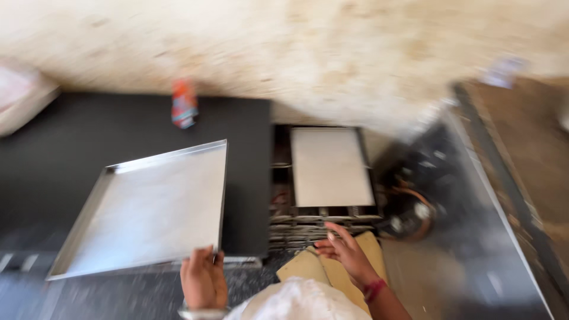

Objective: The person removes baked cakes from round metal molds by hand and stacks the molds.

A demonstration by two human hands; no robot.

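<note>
Blotchy cream wall (332,53) at the back, black counter (71,142) under it, frame blurred w/ motion. My left hand (203,278) grips the near right corner of a big shallow metal tray (148,210), fingers curled over the rim, thumb side on the edge. The tray sits tilted over the counter, its near edge hanging past the counter's front, so I'm carrying part of its weight from that one corner. Tray looks bare inside.

My right hand (347,252) is loose & open, fingers spread, holding nothing; it hovers just above some tan flat boards (332,272), maybe cardboard, can't tell if touching.

Right of the counter there's a wire rack (296,228) w/ a smaller pale tray (329,166) lying flat on top, likely parked there. Beyond that a dark round pot-like thing (409,213), too blurred to name. An orange & blue bottle (184,104) stands at the counter's back edge, well apart from the big tray.
</note>
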